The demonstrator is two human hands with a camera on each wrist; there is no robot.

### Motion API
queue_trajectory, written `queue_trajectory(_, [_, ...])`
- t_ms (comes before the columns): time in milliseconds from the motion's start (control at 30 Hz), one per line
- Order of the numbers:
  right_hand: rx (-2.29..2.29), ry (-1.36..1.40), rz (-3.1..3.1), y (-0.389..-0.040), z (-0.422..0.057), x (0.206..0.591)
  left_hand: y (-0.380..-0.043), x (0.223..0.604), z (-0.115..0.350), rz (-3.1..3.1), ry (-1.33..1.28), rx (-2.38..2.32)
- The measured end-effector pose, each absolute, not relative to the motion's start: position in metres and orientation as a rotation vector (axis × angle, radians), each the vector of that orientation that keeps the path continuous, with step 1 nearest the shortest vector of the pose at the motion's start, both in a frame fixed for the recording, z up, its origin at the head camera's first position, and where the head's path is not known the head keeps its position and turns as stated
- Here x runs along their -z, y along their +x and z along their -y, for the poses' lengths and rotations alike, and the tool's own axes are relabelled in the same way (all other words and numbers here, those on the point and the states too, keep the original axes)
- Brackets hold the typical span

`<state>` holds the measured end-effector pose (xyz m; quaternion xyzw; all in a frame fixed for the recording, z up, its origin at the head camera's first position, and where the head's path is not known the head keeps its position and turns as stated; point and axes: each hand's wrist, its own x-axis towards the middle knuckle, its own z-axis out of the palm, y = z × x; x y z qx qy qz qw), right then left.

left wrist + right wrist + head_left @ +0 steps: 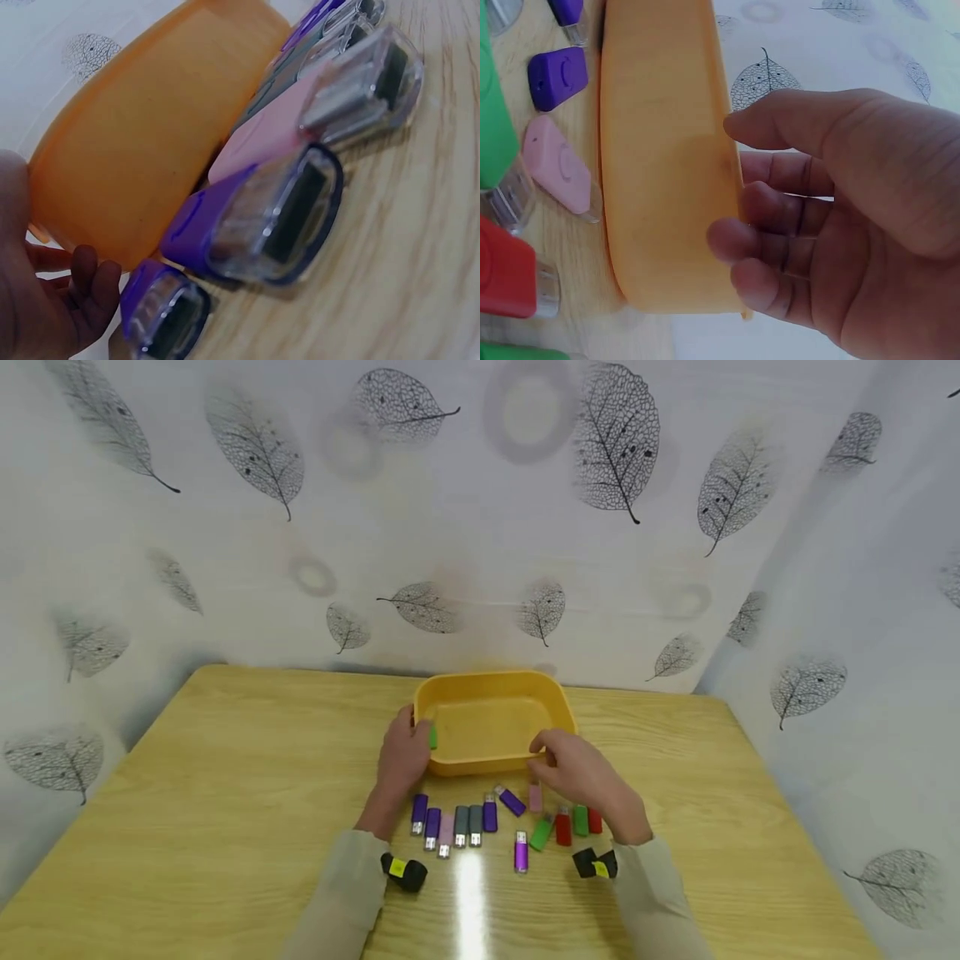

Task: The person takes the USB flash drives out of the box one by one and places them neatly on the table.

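A yellow-orange plastic basket stands at the far side of the table. My left hand grips its left end, with the thumb over the rim. At the front right of the rim, my right hand pinches the edge between thumb and fingers. A small green piece shows inside the basket beside my left thumb. Several USB flash drives lie just in front: a pink one and a purple one near my right hand, and a purple one with a clear cap near my left.
The drives form a loose row on the wooden table, including grey, red and green ones. A brighter purple drive lies nearer me. Behind the table hangs a leaf-patterned cloth.
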<state>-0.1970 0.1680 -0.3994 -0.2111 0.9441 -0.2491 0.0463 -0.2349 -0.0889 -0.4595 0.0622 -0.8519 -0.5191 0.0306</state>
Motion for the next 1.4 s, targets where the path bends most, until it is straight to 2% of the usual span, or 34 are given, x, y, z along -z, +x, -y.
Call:
queue_trajectory(467, [0.688, -0.671, -2.961, -0.198, -0.17, 0.406, -0.237, 0.46, 0.084, 2.599, 0.228, 1.622])
queue_trajectory(833, [0.857, -0.602, -2.899, -0.202, -0.175, 0.413, -0.235, 0.458, 0.085, 2.577, 0.242, 1.643])
queue_trajectory(1400, [0.862, -0.578, -2.905, -0.203, -0.172, 0.411, -0.241, 0.461, 0.085, 2.561, 0.219, 1.647])
